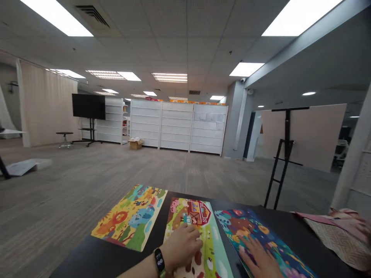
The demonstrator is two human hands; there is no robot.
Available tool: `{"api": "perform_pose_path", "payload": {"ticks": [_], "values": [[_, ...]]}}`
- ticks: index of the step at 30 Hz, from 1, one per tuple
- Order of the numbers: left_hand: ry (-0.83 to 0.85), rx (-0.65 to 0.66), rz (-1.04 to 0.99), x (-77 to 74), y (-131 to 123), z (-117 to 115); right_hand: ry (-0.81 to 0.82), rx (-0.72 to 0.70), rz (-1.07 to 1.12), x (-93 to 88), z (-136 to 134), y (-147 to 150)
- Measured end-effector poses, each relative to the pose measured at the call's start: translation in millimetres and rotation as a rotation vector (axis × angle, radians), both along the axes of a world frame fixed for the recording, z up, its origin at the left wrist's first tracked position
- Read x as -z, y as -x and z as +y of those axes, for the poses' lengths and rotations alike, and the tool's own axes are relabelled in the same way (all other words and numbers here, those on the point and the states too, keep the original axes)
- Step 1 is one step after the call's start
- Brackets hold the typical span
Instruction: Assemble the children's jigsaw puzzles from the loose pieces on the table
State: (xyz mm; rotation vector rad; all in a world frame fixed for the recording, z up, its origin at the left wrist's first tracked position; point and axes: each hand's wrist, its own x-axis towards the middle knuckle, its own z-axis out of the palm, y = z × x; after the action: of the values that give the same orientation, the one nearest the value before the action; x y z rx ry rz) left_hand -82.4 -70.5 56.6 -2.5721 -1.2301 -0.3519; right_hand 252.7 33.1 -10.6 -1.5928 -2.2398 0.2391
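Observation:
Three colourful illustrated sheets lie side by side on a black table [87,253]. My left hand [184,245], with a fitness band on its wrist, rests on the middle farm picture [213,243], which shows a red barn and a cow. Its fingers are bent down and drawn together; whatever is under the fingertips is hidden. On the dark blue undersea picture [257,227] to the right, my right hand [261,258] lies with its fingers spread. To the left is a yellow animal picture [133,216] with a lion and an elephant, touched by neither hand.
A patterned cloth item [336,239] lies at the table's right end. Beyond the table are a black easel-like stand [282,162], white shelving panels [176,127], a cardboard box [135,144], a round stool [65,139] and a screen on a wheeled stand [88,106].

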Motion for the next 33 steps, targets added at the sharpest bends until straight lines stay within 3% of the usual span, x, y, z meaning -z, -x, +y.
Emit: {"api": "perform_pose_path", "payload": {"ticks": [4,10,15,18,21,23,25,28,33], "values": [[-0.008,0.016,0.031,5.3,8.2,2.2,0.073,-0.136,-0.053,-5.0,-19.9,54.7],[0.014,0.016,-0.003,12.7,9.9,1.2,0.088,-0.327,-0.119,-40.0,-32.9,123.1],[0.072,-0.025,-0.048,6.9,21.7,1.1,0.09,-0.462,-0.255,-48.5,-32.0,156.6],[0.112,-0.172,-0.116,-5.1,60.7,-1.0,0.081,-0.46,-0.299,-47.9,-28.7,145.9],[0.144,-0.398,-0.18,-15.2,125.1,-3.5,0.07,-0.463,-0.298,-48.0,-25.7,115.3],[0.197,-0.547,-0.187,-16.0,165.3,-6.3,0.055,-0.44,-0.292,-45.3,-23.8,91.9],[0.272,-0.652,-0.182,-11.4,190.3,-12.0,0.041,-0.388,-0.294,-38.6,-20.7,71.3],[0.347,-0.733,-0.167,0.8,191.0,-22.6,0.026,-0.277,-0.298,-24.2,-13.8,48.2],[0.368,-0.763,-0.16,12.2,132.1,-28.7,-0.022,0.02,-0.331,-11.0,-7.2,19.1]]}}
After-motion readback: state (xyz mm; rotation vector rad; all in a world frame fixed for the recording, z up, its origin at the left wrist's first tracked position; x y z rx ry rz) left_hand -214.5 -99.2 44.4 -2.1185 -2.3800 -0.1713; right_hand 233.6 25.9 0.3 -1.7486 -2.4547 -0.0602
